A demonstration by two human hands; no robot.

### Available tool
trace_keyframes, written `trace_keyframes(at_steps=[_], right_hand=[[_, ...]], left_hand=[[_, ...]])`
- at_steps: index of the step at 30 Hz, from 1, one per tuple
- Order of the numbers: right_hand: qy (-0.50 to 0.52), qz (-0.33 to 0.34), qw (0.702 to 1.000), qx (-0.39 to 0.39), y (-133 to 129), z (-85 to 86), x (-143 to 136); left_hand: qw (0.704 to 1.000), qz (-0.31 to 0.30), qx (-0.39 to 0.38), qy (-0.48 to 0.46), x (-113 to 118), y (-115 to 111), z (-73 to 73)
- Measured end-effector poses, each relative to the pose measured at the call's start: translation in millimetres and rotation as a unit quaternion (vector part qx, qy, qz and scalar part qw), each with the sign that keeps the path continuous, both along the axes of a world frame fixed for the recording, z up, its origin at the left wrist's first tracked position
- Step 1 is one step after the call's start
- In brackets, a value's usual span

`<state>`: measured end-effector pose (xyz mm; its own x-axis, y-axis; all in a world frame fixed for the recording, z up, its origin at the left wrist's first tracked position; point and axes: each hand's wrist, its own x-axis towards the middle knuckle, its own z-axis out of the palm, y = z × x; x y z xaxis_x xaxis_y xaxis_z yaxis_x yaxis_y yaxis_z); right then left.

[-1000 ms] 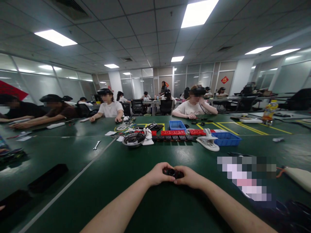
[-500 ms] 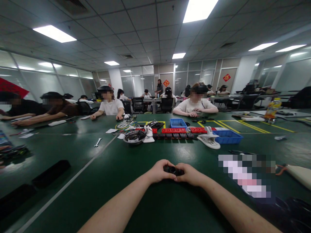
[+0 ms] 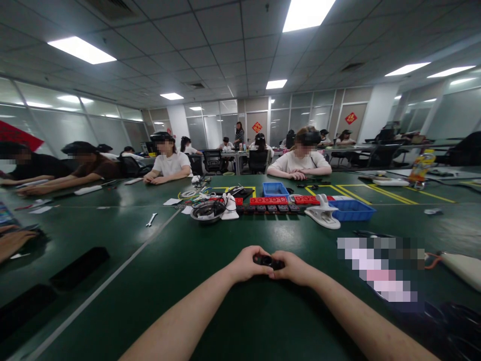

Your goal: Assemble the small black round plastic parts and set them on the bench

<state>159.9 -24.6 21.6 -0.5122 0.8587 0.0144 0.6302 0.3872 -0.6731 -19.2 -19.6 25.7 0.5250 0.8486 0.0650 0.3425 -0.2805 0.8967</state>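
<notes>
Both of my hands hold one small black object with a round ring-like opening (image 3: 267,260), low over the green table (image 3: 180,306) in front of me. My left hand (image 3: 246,264) is closed on its left end, thumb along the near side. Its right end sits in my right hand (image 3: 292,265), which is closed too. The thumbs come close together at the near edge. Much of the object is hidden by my fingers, so its exact kind does not show.
Ahead lie red and black power-strip-like blocks (image 3: 268,204), a blue bin (image 3: 353,210), a white clip-shaped stand (image 3: 323,213) and a round dish (image 3: 208,213). A wrench (image 3: 151,219) and black trays (image 3: 79,268) are leftward. Several people sit around.
My hands and the black object stay almost in place. Across the table, a person in white has brought their hands together. Another person's hand has come further in at the left edge.
</notes>
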Motion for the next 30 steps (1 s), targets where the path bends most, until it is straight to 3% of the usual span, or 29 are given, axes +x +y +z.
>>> trace_keyframes(at_steps=[7, 13, 18, 21, 25, 30], right_hand=[[-0.015, -0.012, 1.000, 0.022, -1, -2.5, -3], [-0.082, -0.119, 0.986, 0.086, -6, -11.1, -14], [-0.151, -0.225, 0.952, 0.141, -15, -13.3, -31], [-0.178, -0.229, 0.944, 0.159, -18, -11.0, -37], [-0.160, -0.197, 0.957, 0.138, -17, -7.7, -32], [-0.062, -0.104, 0.988, 0.100, -11, -3.6, -13]], left_hand=[[0.999, 0.033, 0.004, 0.029, 3, -2, 1.6], [0.992, 0.105, 0.043, 0.057, 7, 1, -11.8], [0.976, 0.185, 0.077, 0.081, 14, 0, -17.8], [0.969, 0.210, 0.103, 0.085, 15, -3, -15.6], [0.974, 0.184, 0.109, 0.070, 12, -3, -11.8], [0.996, 0.070, 0.044, 0.039, 3, 2, -5.9]])
